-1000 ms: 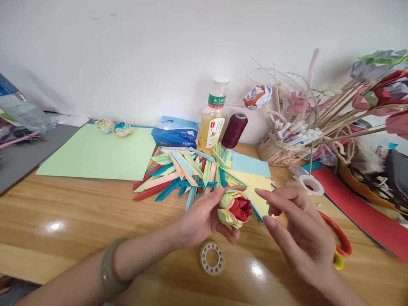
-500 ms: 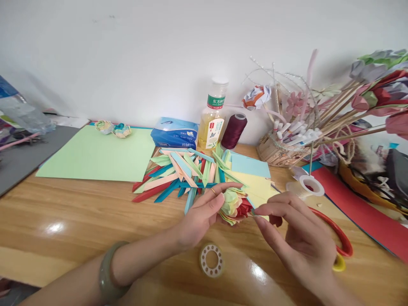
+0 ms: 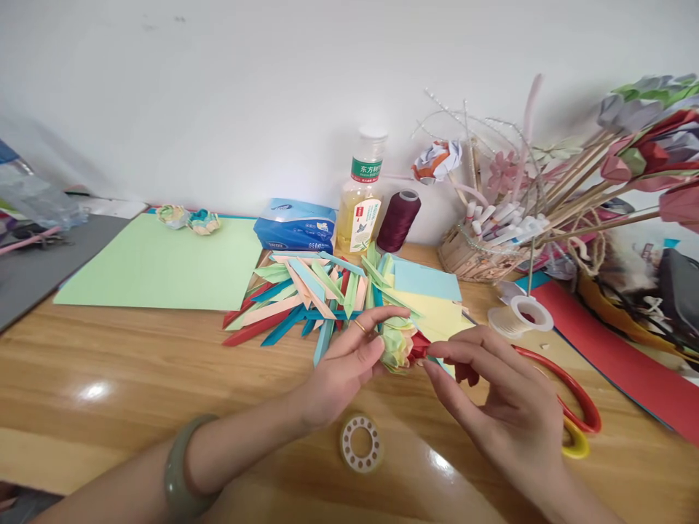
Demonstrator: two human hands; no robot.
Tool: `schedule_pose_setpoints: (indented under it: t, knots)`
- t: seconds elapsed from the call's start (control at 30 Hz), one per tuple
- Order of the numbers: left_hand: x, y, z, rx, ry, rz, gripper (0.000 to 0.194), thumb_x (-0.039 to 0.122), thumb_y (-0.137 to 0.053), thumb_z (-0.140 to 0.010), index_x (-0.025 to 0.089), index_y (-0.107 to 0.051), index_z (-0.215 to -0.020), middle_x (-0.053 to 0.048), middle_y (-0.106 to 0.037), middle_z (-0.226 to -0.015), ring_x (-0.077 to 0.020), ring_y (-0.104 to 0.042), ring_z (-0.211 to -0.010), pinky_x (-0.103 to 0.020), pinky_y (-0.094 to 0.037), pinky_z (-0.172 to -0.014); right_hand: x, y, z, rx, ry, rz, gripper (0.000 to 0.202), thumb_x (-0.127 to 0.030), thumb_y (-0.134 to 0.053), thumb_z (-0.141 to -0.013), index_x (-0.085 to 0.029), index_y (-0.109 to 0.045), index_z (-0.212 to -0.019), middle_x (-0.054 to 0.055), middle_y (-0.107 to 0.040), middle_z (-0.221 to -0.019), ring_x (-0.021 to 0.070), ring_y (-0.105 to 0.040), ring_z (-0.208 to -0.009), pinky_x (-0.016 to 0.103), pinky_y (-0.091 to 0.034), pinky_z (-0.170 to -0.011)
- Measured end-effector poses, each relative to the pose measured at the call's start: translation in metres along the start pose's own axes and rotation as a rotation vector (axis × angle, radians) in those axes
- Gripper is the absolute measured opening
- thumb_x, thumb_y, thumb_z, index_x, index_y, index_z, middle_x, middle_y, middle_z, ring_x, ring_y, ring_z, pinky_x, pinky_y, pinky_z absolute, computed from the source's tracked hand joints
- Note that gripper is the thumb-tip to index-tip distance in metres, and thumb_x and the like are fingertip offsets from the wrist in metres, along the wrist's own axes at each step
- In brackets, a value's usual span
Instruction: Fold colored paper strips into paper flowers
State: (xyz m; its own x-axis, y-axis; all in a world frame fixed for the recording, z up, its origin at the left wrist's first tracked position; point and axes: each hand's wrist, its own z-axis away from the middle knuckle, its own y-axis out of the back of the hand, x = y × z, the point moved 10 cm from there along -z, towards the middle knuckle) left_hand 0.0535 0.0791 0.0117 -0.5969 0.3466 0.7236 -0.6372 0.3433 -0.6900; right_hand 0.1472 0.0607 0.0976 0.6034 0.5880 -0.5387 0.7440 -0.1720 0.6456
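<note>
My left hand (image 3: 354,356) is closed around a folded paper flower (image 3: 397,343), its thumb and fingers pressing the pale green and yellow petals. Red paper shows on the flower's right side, where the fingertips of my right hand (image 3: 494,400) pinch its edge. Exactly which fold they grip is too small to make out. Just behind my left hand lies a heap of folded paper strips (image 3: 306,291) in green, red, blue and peach. A roll of clear tape (image 3: 361,444) lies flat in front of the flower.
Red-handled scissors (image 3: 579,397) lie partly under my right hand. At the back stand a tissue pack (image 3: 296,224), a drink bottle (image 3: 360,211), a maroon thread cone (image 3: 398,220) and a basket (image 3: 475,255) of pens and paper flowers. A ribbon spool (image 3: 521,316) is on the right.
The paper flower has turned slightly, and my right fingertips have moved left, in against its red part. My left hand keeps its hold.
</note>
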Motion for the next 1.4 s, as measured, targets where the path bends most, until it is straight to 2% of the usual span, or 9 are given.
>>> schedule_pose_setpoints:
  t: [0.17, 0.3, 0.4, 0.6, 0.67, 0.87, 0.97, 1.13, 1.4]
  knots:
    - [-0.003, 0.003, -0.002, 0.01, 0.026, -0.045, 0.043, 0.044, -0.052, -0.083, 0.024, -0.051, -0.121, -0.009, -0.051, -0.12, -0.021, -0.055, -0.097, -0.032, -0.05, -0.075, -0.007, 0.001, -0.002, 0.024, 0.066, 0.076, 0.019, -0.008, -0.059, -0.079, -0.023, -0.06, -0.09, 0.001, -0.058, -0.071, 0.0115, -0.055, -0.057, 0.024, -0.043, -0.046]
    - [-0.018, 0.011, -0.003, 0.061, 0.178, -0.093, 0.06, 0.062, -0.047, -0.078, 0.02, -0.047, -0.12, -0.007, -0.063, -0.085, -0.0166, -0.063, -0.063, -0.028, -0.051, -0.054, -0.018, 0.0, -0.001, 0.008, 0.188, 0.11, 0.02, -0.005, -0.059, -0.078, -0.022, -0.058, -0.09, 0.001, -0.057, -0.07, 0.0103, -0.056, -0.059, 0.022, -0.045, -0.05]
    - [-0.023, 0.014, -0.004, 0.095, 0.223, -0.066, 0.053, 0.059, -0.058, -0.072, 0.019, -0.048, -0.105, 0.001, -0.06, -0.067, -0.0103, -0.056, -0.046, -0.023, -0.049, -0.045, -0.023, -0.004, 0.004, -0.042, 0.285, 0.162, 0.021, -0.005, -0.06, -0.077, -0.02, -0.058, -0.092, 0.002, -0.059, -0.072, 0.0102, -0.056, -0.06, 0.021, -0.046, -0.051]
    - [-0.025, 0.014, -0.004, 0.129, 0.23, 0.073, 0.032, 0.047, -0.056, -0.079, 0.02, -0.043, -0.091, 0.002, -0.059, -0.066, -0.0094, -0.054, -0.044, -0.018, -0.046, -0.035, -0.035, -0.014, 0.015, -0.102, 0.505, 0.317, 0.024, -0.007, -0.06, -0.077, -0.02, -0.061, -0.098, 0.001, -0.063, -0.069, 0.0114, -0.056, -0.055, 0.024, -0.043, -0.047]
    - [-0.025, 0.014, -0.003, 0.123, 0.234, 0.096, 0.028, 0.043, -0.055, -0.08, 0.021, -0.042, -0.091, 0.002, -0.06, -0.067, -0.01, -0.055, -0.045, -0.019, -0.047, -0.036, -0.035, -0.01, 0.011, -0.079, 0.472, 0.287, 0.025, -0.008, -0.06, -0.077, -0.022, -0.061, -0.097, 0.001, -0.063, -0.069, 0.0113, -0.056, -0.055, 0.023, -0.043, -0.046]
    - [-0.017, 0.013, -0.004, 0.131, 0.208, 0.08, 0.033, 0.041, -0.053, -0.079, 0.018, -0.047, -0.102, -0.002, -0.061, -0.078, -0.0107, -0.056, -0.054, -0.021, -0.048, -0.043, -0.019, 0.008, -0.002, 0.03, 0.19, 0.09, 0.027, -0.004, -0.055, -0.078, -0.024, -0.057, -0.096, 0.002, -0.055, -0.074, 0.0124, -0.056, -0.061, 0.025, -0.045, -0.051]
    - [-0.015, 0.013, -0.005, 0.141, 0.189, 0.048, 0.034, 0.043, -0.055, -0.078, 0.018, -0.049, -0.101, -0.002, -0.06, -0.078, -0.0111, -0.055, -0.057, -0.022, -0.047, -0.046, -0.018, 0.004, 0.0, 0.003, 0.201, 0.083, 0.024, -0.005, -0.057, -0.078, -0.022, -0.057, -0.095, 0.002, -0.055, -0.075, 0.0125, -0.055, -0.062, 0.025, -0.045, -0.052]
    - [-0.013, 0.012, -0.002, 0.158, 0.168, -0.03, 0.04, 0.05, -0.056, -0.077, 0.02, -0.048, -0.102, -0.006, -0.058, -0.1, -0.0136, -0.055, -0.072, -0.023, -0.046, -0.051, -0.014, -0.014, 0.005, -0.11, 0.217, 0.096, 0.026, -0.007, -0.059, -0.078, -0.022, -0.056, -0.099, 0.004, -0.057, -0.081, 0.0135, -0.058, -0.067, 0.024, -0.049, -0.055]
    - [-0.019, 0.02, 0.003, 0.149, 0.136, -0.207, 0.036, 0.05, -0.043, -0.087, 0.025, -0.04, -0.112, -0.004, -0.055, -0.097, -0.0144, -0.054, -0.083, -0.027, -0.045, -0.068, -0.013, -0.022, 0.001, -0.184, 0.17, 0.069, 0.012, -0.014, -0.06, -0.078, -0.02, -0.057, -0.088, 0.004, -0.058, -0.079, 0.0138, -0.058, -0.068, 0.025, -0.049, -0.056]
